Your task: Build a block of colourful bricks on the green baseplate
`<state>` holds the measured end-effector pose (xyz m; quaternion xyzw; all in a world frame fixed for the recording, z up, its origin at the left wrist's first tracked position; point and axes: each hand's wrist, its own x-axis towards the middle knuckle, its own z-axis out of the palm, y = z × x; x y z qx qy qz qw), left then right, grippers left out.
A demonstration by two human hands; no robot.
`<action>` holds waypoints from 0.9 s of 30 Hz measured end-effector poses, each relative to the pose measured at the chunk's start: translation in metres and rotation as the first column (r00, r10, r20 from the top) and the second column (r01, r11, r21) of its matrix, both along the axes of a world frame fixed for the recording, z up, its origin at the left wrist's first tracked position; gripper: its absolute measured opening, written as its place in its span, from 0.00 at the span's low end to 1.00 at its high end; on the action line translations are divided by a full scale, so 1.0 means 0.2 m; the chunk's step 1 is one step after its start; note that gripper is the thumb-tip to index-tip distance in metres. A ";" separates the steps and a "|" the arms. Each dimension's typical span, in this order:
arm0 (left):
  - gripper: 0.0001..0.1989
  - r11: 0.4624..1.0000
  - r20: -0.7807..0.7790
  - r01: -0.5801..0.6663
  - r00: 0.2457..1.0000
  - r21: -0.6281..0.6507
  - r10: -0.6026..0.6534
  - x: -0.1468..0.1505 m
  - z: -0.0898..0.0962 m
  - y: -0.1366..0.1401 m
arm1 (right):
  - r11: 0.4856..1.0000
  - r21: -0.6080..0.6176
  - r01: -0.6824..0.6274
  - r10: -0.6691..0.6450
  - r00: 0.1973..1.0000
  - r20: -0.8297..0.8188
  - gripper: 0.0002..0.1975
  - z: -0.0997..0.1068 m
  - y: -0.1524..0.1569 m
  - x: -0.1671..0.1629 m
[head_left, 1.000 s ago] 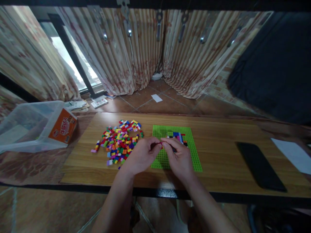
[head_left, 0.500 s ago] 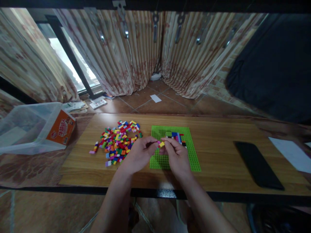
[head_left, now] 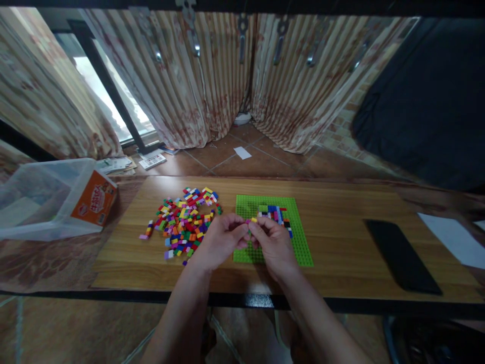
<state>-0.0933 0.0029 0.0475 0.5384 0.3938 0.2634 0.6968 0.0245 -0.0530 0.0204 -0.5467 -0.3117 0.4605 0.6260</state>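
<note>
1. Label [head_left: 94, 198]: one, orange with white characters, on the end of one clear bin [head_left: 49, 174] left of the tabletop [head_left: 341, 237]. I find the characters too blurred to read with confidence.
2. Booklet [head_left: 152, 160]: dark print on a white cover, lying past the tabletop's far edge. The print is too small for me to read.
3. Hands: two. I record the left hand [head_left: 224, 241] and right hand [head_left: 274, 246] with fingertips almost meeting above the baseplate [head_left: 303, 253].
4. Fingers: thumb and forefinger of each hand are pinched together around one small brick pair [head_left: 253, 220], a pink piece beside a yellow one. I cannot tell whether the two are joined, or which hand bears which.
5. Baseplate: one, green and studded, lying flat. One assembly [head_left: 276, 211] of mixed bricks stands on it, blue, white, red, black and orange showing, partly hidden by the right hand.
6. Loose bricks: one heap [head_left: 185, 222] left of the baseplate, overlapping too much for me to count. One short row of bricks [head_left: 147, 230] lies at its left side.
7. Dark flat slab [head_left: 403, 257]: one, at the right, near a white sheet [head_left: 452, 238].
8. Hanging metal fittings [head_left: 241, 45]: I count six before the curtains [head_left: 212, 86].
</note>
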 end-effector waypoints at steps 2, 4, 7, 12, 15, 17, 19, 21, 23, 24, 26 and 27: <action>0.13 0.998 0.043 -0.008 0.999 -0.056 0.011 0.00 0.01 0.00 | 1.000 -0.003 -0.013 0.013 1.000 -0.021 0.14 0.01 0.00 0.00; 0.15 0.993 0.094 -0.008 0.995 -0.121 0.020 -0.01 0.02 -0.01 | 1.000 -0.003 -0.029 0.029 0.998 -0.057 0.14 0.03 0.00 0.00; 0.17 0.978 0.161 0.007 0.986 -0.207 0.027 -0.03 0.02 -0.01 | 0.999 -0.007 -0.044 0.043 0.991 -0.130 0.15 0.06 0.00 -0.01; 0.18 0.973 0.175 -0.077 0.978 -0.218 0.117 -0.08 0.03 0.02 | 0.999 -0.048 -0.001 -0.003 0.997 -0.077 0.14 0.03 0.02 -0.05; 0.19 0.951 0.143 -0.261 0.948 -0.167 0.286 -0.14 0.05 0.06 | 0.992 -0.122 0.011 0.009 0.986 0.164 0.12 -0.01 0.03 -0.08; 0.19 0.926 0.131 -0.351 0.920 -0.139 0.369 -0.18 0.07 0.08 | 0.989 -0.146 -0.020 0.075 0.921 0.382 0.09 -0.04 0.04 -0.11; 0.19 0.911 0.123 -0.397 0.904 -0.115 0.409 -0.21 0.08 0.09 | 0.986 -0.163 -0.041 0.126 0.819 0.559 0.07 -0.06 0.05 -0.13; 0.19 0.902 0.113 -0.423 0.895 -0.089 0.431 -0.22 0.09 0.09 | 0.982 -0.187 -0.038 0.155 0.733 0.662 0.06 -0.06 0.08 -0.15; 0.19 0.889 0.094 -0.455 0.884 -0.055 0.458 -0.23 0.09 0.10 | 0.977 -0.210 -0.036 0.181 0.661 0.728 0.06 -0.06 0.11 -0.17; 0.19 0.882 0.086 -0.469 0.878 -0.037 0.471 -0.23 0.08 0.10 | 0.976 -0.216 -0.041 0.193 0.626 0.756 0.06 -0.06 0.12 -0.18; 0.18 0.874 0.081 -0.486 0.871 -0.001 0.485 -0.23 0.07 0.10 | 0.973 -0.215 -0.080 0.221 0.574 0.788 0.08 -0.06 0.12 -0.19; 0.17 0.872 0.083 -0.489 0.870 0.019 0.486 -0.24 0.06 0.11 | 0.971 -0.210 -0.116 0.238 0.570 0.787 0.10 -0.05 0.12 -0.20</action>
